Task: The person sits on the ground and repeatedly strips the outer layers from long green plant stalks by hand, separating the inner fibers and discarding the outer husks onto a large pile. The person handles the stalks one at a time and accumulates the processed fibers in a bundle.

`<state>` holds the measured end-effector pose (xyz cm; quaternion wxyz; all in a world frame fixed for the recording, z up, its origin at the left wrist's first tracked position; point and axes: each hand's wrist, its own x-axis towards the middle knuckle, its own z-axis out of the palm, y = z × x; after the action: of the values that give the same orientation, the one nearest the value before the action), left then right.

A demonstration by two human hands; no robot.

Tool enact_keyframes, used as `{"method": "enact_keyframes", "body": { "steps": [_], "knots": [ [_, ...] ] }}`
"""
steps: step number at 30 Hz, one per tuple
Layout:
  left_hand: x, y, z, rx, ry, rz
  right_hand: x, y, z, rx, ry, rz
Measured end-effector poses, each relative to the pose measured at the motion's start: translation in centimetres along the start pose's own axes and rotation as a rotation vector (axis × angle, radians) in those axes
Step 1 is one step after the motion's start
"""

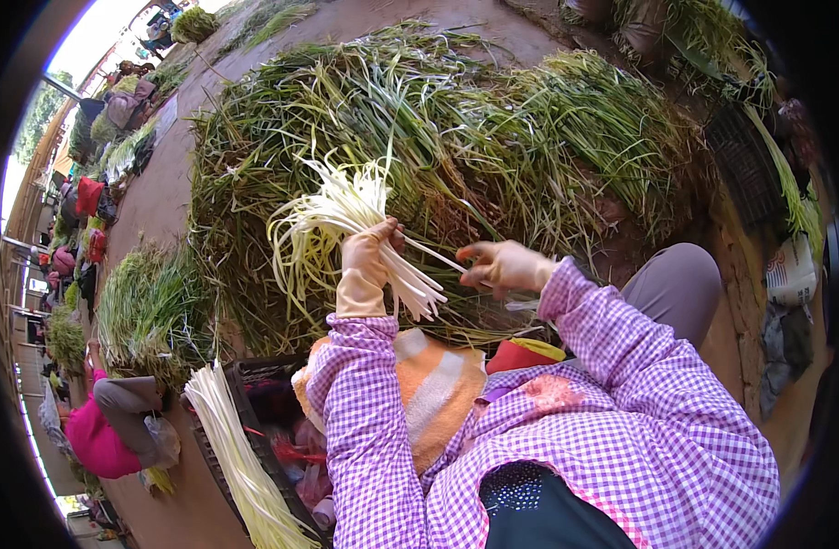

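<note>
My left hand, in a pale rubber glove, is closed around a bundle of whitish-yellow stalks, perhaps blanched chives. Their cut-looking white ends point down to the right, and the loose leaf tips fan out to the upper left. A single white stalk slants from the bundle to my right hand, which is gloved too and slightly blurred. The fingers of that hand close on the stalk's lower end. Just beyond both hands spreads a large heap of green leafy stalks with brown roots showing.
Left of my lap, a black plastic crate holds bags, with a pale stalk bundle along its rim. An orange-striped towel covers my lap. A person in pink sits at left by a smaller green heap. Another crate stands right.
</note>
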<state>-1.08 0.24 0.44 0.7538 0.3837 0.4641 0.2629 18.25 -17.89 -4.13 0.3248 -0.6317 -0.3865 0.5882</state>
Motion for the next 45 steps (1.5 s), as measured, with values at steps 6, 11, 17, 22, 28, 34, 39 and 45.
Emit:
{"method": "enact_keyframes", "body": {
  "steps": [6,11,17,22,28,34,39,45],
  "knots": [
    [-2.6,-1.3,0.3,0.132,-0.063,-0.035,-2.1,-1.3,3.6,0.159,0.128,-0.042],
    [-6.2,-4.9,2.4,0.042,-0.221,-0.235,-3.1,-3.0,3.5,-0.180,-0.192,-0.106],
    [-7.9,-8.2,3.4,0.118,-0.077,-0.211,-1.2,-1.0,1.7,-0.070,-0.533,0.217],
    [-8.5,-8.6,3.9,0.021,-0.044,-0.222,4.1,-0.5,-4.3,0.449,0.533,-0.166],
    [-8.5,-8.5,4.2,0.105,-0.019,-0.226,10.2,-6.8,-4.1,-0.256,0.225,0.162],
    [-7.0,-9.6,3.9,0.081,0.026,-0.222,9.8,-4.4,-4.3,0.053,0.026,0.115],
    [-7.1,-9.0,4.5,0.093,-0.027,-0.253,8.0,-1.9,-3.3,-0.339,0.195,0.057],
    [-9.7,-6.5,4.0,-0.201,-0.175,-0.172,7.7,1.4,-7.5,0.397,0.887,0.032]
  ]
}}
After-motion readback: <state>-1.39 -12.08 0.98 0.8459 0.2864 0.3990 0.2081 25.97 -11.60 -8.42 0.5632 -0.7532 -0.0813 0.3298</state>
